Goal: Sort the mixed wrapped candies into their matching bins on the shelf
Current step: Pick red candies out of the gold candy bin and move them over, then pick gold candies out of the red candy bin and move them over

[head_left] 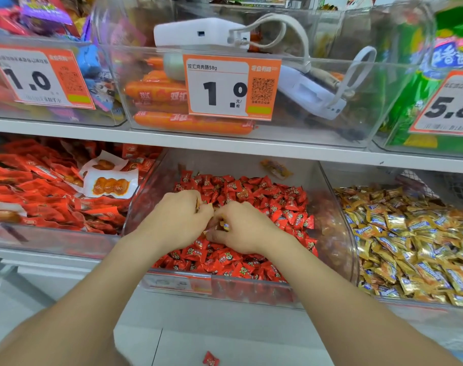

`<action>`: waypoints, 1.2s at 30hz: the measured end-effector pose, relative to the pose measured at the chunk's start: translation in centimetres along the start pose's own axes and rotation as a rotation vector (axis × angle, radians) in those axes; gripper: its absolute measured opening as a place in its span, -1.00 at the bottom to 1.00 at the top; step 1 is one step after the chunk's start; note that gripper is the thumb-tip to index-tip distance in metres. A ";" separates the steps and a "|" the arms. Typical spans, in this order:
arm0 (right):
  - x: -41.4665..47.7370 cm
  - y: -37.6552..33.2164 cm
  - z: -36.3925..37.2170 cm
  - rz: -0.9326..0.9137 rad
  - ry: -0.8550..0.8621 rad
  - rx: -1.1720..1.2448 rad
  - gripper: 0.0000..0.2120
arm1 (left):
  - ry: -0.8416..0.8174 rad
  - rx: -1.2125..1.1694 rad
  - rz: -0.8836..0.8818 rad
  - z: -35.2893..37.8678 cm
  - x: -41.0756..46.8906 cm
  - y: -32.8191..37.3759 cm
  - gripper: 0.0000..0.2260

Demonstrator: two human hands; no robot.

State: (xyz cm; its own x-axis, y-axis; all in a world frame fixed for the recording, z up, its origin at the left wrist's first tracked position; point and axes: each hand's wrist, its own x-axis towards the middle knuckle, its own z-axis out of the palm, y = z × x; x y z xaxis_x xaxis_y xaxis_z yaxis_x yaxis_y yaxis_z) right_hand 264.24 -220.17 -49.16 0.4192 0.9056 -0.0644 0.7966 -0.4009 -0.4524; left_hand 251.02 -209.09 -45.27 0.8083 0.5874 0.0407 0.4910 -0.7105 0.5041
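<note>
Both hands are inside the clear middle bin (338,233) on the lower shelf, over a heap of red wrapped candies (251,196). My left hand (180,220) is curled and holds gold-wrapped candies whose edges show at its fingertips. My right hand (241,228) touches it and pinches a gold candy (225,225) between its fingers. A clear bin to the right is full of gold wrapped candies (410,239). One orange-gold candy (276,169) lies at the back of the middle bin.
The left lower bin holds red snack packs (40,191). Above, clear bins with price tags (230,87) hold orange sausages (159,95) and a white device with a cable (204,31). One red candy (210,359) lies on the floor below.
</note>
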 end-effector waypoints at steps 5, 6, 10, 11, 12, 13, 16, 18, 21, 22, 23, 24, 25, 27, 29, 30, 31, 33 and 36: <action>-0.1 -0.2 -1.7 0.118 0.125 0.065 -0.51 | 0.057 -0.082 0.018 0.2 0.0 -0.4 -0.73; -0.8 -0.1 -2.5 0.146 0.161 0.079 -0.53 | 0.058 -0.124 0.022 0.1 0.1 -0.2 -0.75; -5.7 -0.2 -5.8 0.214 0.386 0.280 -0.64 | -0.017 -0.294 0.030 0.5 -0.4 1.3 -0.81; -7.3 -0.2 -6.6 0.231 0.425 0.409 -0.67 | -0.045 -0.348 0.028 0.8 -0.7 2.0 -0.82; -8.8 -0.1 -7.4 0.247 0.463 0.554 -0.70 | -0.075 -0.421 0.025 1.2 -1.2 2.8 -0.82; -10.2 0.3 -8.1 0.259 0.511 0.682 -0.72 | -0.106 -0.518 0.021 1.6 -1.7 3.8 -0.81; -14.0 2.5 -10.1 0.305 0.703 0.852 -0.83 | -0.215 -0.785 -0.011 2.5 -3.7 7.2 -0.79; -15.8 5.3 -11.2 0.384 0.837 0.820 -0.91 | -0.291 -0.838 0.017 3.0 -4.9 9.6 -0.78; -17.1 11.2 -11.8 0.536 0.873 0.337 -0.82 | -0.310 -0.690 0.149 4.2 -5.8 13.7 -0.77; -17.4 12.9 -11.8 0.555 0.778 0.162 -0.70 | -0.272 -0.593 0.221 4.8 -5.9 15.2 -0.77; -17.7 14.2 -11.9 0.558 0.646 0.006 -0.59 | -0.221 -0.503 0.294 5.3 -6.0 16.9 -0.77; -17.9 15.5 -11.8 0.543 0.516 -0.137 -0.53 | -0.170 -0.431 0.363 5.8 -6.0 18.7 -0.78; -18.2 16.4 -11.7 0.525 0.398 -0.253 -0.53 | -0.121 -0.369 0.431 6.4 -6.0 20.5 -0.79; -18.6 18.2 -11.6 0.482 0.282 -0.315 -0.63 | -0.030 -0.241 0.545 7.9 -5.1 23.6 -0.82; -19.1 19.7 -12.1 0.445 0.360 -0.269 -0.71 | 0.006 -0.109 0.568 10.0 -3.3 26.0 -0.84; -19.3 20.4 -12.5 0.421 0.460 -0.229 -0.73 | -0.002 -0.044 0.547 11.1 -2.0 26.9 -0.85; -19.6 20.8 -13.0 0.395 0.574 -0.169 -0.74 | -0.048 0.016 0.506 12.2 -0.8 27.5 -0.86; -20.6 20.8 -13.7 0.359 0.789 -0.022 -0.74 | -0.215 0.096 0.418 14.0 1.4 28.1 -0.78; -21.9 19.1 -14.0 0.392 0.900 0.099 -0.75 | -0.380 0.216 0.391 15.1 2.6 28.2 -0.52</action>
State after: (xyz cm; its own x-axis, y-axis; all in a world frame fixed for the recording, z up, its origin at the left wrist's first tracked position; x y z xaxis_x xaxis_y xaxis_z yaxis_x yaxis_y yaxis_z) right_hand 276.43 -249.57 -43.93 0.8537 0.2515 0.4560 0.5073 -0.5996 -0.6190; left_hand 271.83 -233.45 -44.02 0.9830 0.1142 -0.1441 0.1559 -0.9329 0.3246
